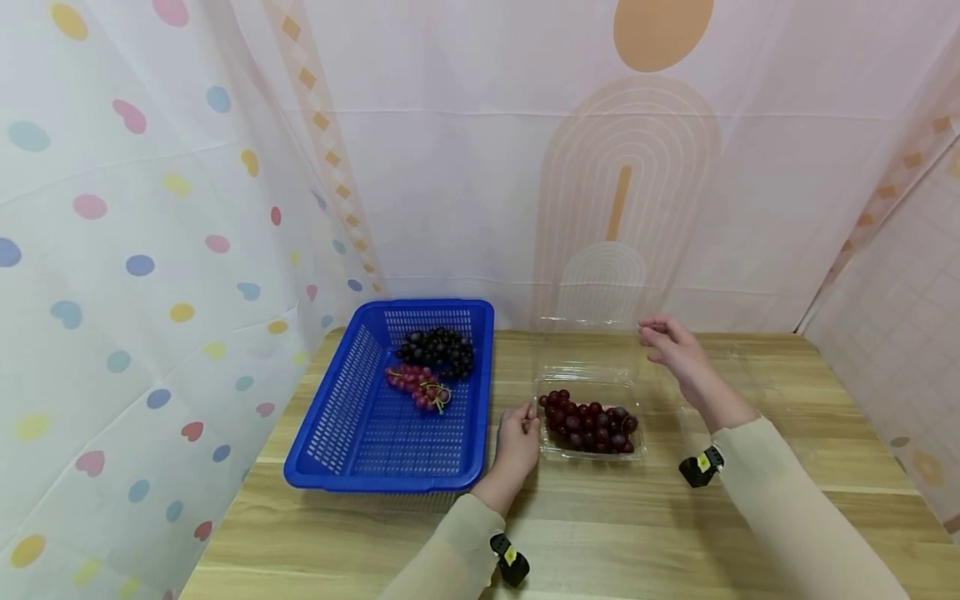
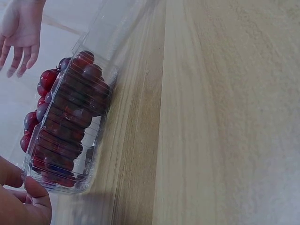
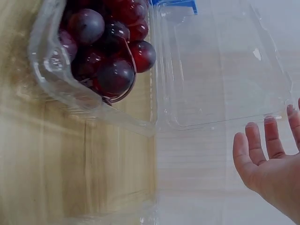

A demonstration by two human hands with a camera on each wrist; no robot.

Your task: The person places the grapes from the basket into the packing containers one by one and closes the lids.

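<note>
A clear plastic clamshell box (image 1: 592,454) stands on the table with a bunch of dark red grapes (image 1: 588,425) inside. Its transparent lid (image 3: 220,70) is raised at the back. My left hand (image 1: 517,437) pinches the box's left rim between thumb and fingers, which the left wrist view shows close up. Beside the right edge of the lid is my right hand (image 1: 675,346), fingers loosely extended and fingertips right at that edge in the right wrist view (image 3: 274,159).
To the left sits a blue plastic basket (image 1: 390,483) holding a bunch of black grapes (image 1: 438,350) and a smaller bunch of pinkish-red grapes (image 1: 420,387). Faint clear plastic (image 1: 738,392) lies on the table (image 1: 600,533) at the right. Patterned curtains (image 1: 450,167) hang behind the table.
</note>
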